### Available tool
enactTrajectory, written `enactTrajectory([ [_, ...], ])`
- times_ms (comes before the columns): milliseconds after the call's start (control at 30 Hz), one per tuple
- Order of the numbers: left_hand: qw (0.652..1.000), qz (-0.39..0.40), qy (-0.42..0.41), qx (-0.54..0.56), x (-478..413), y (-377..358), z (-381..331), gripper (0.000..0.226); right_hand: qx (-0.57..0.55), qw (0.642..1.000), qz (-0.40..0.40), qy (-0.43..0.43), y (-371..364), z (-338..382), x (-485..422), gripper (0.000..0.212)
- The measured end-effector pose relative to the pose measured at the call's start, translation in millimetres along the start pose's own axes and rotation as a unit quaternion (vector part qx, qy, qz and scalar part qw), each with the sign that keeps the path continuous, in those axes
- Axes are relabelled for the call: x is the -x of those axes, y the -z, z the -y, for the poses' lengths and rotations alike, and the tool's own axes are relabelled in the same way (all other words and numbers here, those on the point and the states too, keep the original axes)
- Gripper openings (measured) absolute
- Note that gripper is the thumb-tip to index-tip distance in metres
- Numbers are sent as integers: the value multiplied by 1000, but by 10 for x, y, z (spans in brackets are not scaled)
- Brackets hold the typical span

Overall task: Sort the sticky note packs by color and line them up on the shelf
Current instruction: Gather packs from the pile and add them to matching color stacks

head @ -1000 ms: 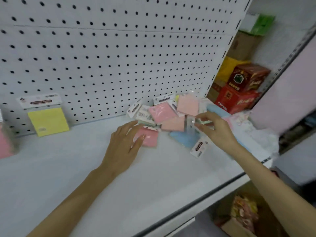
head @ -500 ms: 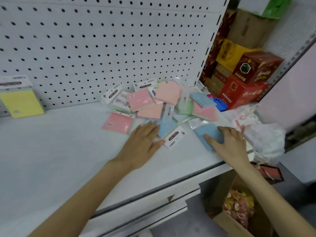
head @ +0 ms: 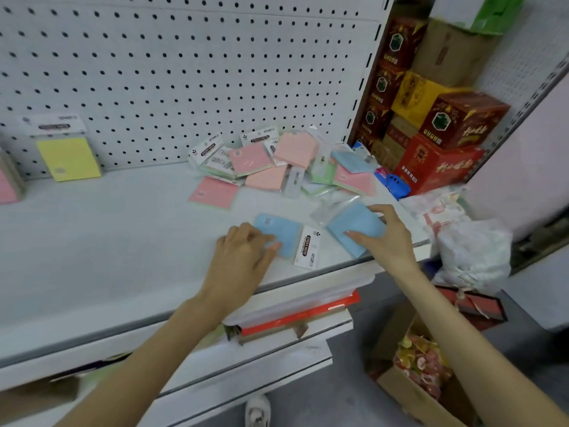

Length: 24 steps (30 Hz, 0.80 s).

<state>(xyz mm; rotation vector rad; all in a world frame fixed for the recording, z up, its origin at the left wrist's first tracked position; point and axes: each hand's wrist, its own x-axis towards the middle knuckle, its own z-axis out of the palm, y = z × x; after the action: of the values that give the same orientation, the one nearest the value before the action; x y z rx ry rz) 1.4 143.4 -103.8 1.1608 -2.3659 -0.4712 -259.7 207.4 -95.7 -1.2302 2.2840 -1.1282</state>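
1. A white shelf (head: 107,241) fills the left and middle of the frame, backed by a white pegboard (head: 184,72). Past the shelf's upright, at upper right, stand stacked red boxes (head: 437,167). A white plastic bag (head: 471,251) sits at the right. A cardboard box (head: 412,392) of wrapped sweets rests on the grey floor at lower right.
2. Two blue packs lie near the front of the shelf at centre. The left hand (head: 243,257) grips the left blue pack (head: 283,234), with its fingers bent over the pack's left end and its thumb on the near side. The right hand (head: 391,238) holds the right blue pack (head: 354,226), with its thumb on top and its fingers curled round the far side.
3. Behind them, against the pegboard, is a loose pile (head: 277,167) of overlapping packs. It holds at least five pink, one blue and one green, and some are partly covered, so the count is not sure.
4. One yellow pack (head: 69,158) leans upright on the pegboard at the left. One pink pack (head: 9,186) stands at the far left, cut off by the frame.
5. The right blue pack's near corner reaches the shelf's front lip. The left blue pack's white label end lies just beside it. Bare white shelf shows between the yellow pack and the pile, and forward to the lip left of the left hand.
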Motion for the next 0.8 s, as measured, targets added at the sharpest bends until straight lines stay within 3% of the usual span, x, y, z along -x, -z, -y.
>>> enactTrajectory([
  [67, 991, -17, 96, 89, -154, 47, 20, 49, -64, 997, -10, -34, 38, -5, 9, 52],
  [167, 979, 69, 167, 96, -388, 60, 111, 61, -163, 980, -3, -114, 64, -40, 19, 46],
  [267, 984, 123, 121, 47, -541, 31, 176, 71, -225, 961, 13, -160, 85, -21, 54, 41],
  [500, 993, 112, 35, 11, -614, -15, 315, 78, -338, 913, 61, -219, 76, -12, 100, 44],
  [800, 987, 85, 128, -43, -450, 123, 463, 72, -408, 880, 165, -180, -323, 395, -178, 21],
])
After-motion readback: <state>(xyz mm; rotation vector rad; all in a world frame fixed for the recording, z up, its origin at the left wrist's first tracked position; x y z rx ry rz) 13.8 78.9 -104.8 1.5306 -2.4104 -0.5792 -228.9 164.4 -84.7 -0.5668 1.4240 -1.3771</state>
